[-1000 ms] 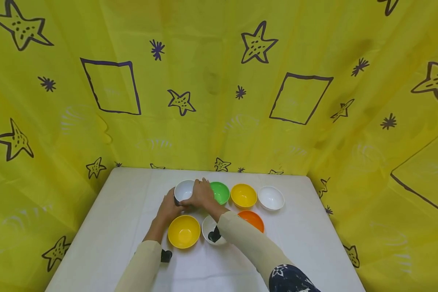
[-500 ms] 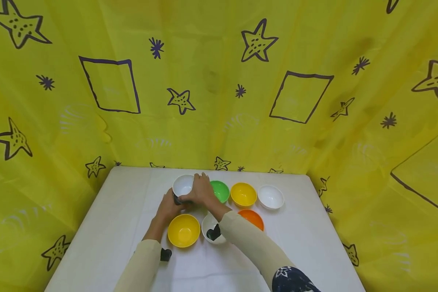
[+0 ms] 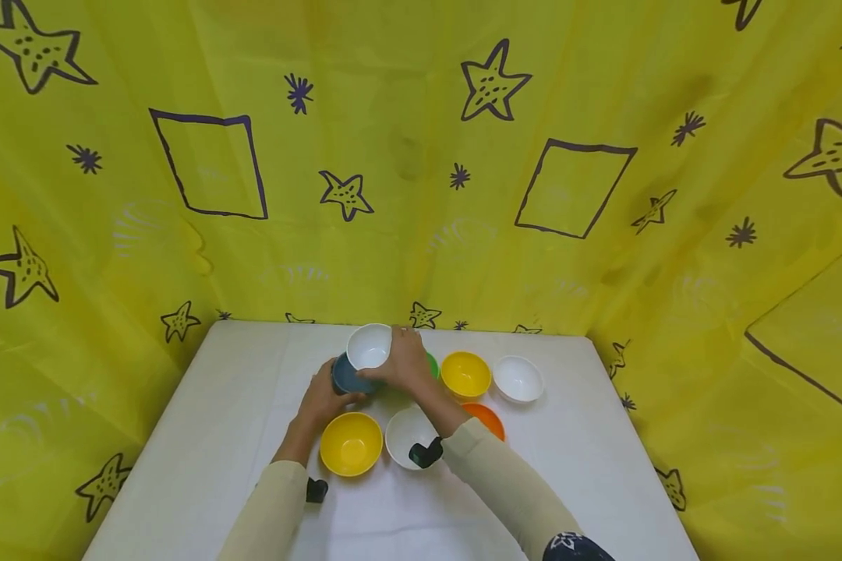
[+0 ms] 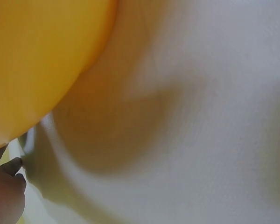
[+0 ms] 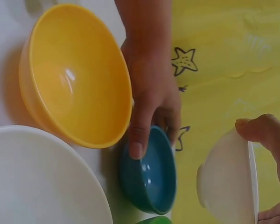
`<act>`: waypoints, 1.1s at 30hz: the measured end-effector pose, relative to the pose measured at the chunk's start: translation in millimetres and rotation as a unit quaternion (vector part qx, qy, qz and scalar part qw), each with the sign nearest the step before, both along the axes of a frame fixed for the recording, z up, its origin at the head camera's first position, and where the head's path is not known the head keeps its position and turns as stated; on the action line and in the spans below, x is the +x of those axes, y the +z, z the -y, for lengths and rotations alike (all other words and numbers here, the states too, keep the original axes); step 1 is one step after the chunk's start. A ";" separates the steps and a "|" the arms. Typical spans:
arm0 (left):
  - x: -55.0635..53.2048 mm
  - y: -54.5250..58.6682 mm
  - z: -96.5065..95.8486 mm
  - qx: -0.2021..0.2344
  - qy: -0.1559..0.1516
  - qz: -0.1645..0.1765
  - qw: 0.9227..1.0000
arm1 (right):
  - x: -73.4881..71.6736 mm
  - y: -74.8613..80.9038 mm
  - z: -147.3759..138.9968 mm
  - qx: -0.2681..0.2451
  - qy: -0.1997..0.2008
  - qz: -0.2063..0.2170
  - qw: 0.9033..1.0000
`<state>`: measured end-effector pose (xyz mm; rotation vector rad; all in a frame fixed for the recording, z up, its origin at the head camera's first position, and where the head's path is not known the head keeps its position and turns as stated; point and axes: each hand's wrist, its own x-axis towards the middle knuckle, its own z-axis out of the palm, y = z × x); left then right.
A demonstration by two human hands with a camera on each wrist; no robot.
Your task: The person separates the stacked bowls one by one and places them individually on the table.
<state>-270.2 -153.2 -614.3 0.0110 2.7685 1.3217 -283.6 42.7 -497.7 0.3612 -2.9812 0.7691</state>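
My right hand (image 3: pixel 408 363) grips a small white bowl (image 3: pixel 367 345) by its rim, thumb on the near side. The white bowl is raised above a blue bowl (image 3: pixel 347 377) and apart from it in the right wrist view. On the left side, my left hand (image 3: pixel 320 397) holds the blue bowl, its thumb (image 5: pixel 139 135) over the rim and its fingers around the outside. A green bowl (image 3: pixel 433 365) is mostly hidden behind my right hand. Close to the left hand stands a larger yellow bowl (image 3: pixel 351 444), which fills a corner of the left wrist view.
Beside the larger yellow bowl are a larger white bowl (image 3: pixel 408 440) and an orange bowl (image 3: pixel 487 419), partly covered by the right arm. Another yellow bowl (image 3: pixel 466 375) and a white bowl (image 3: pixel 518 379) continue the back row. A yellow curtain (image 3: pixel 393 249) borders the white table (image 3: pixel 203 467).
My right hand has lifted the small white bowl up and to the right, out of the blue bowl, which now shows. The left hand has stayed almost in place.
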 end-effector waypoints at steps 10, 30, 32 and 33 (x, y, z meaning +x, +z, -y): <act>3.5 1.9 -0.2 -0.004 0.007 0.001 1.000 | 28.1 13.1 -33.1 -0.015 -0.031 -0.006 0.999; 8.8 6.3 -1.3 -0.003 0.025 0.023 0.999 | 64.1 7.6 -136.8 -0.054 -0.138 0.009 0.989; 8.2 5.8 -1.3 -0.005 0.024 0.026 0.999 | 70.4 4.3 -148.2 -0.054 -0.152 0.013 0.987; 7.9 5.6 -1.1 -0.006 0.023 0.025 0.999 | 73.5 2.5 -153.9 -0.054 -0.159 0.014 0.986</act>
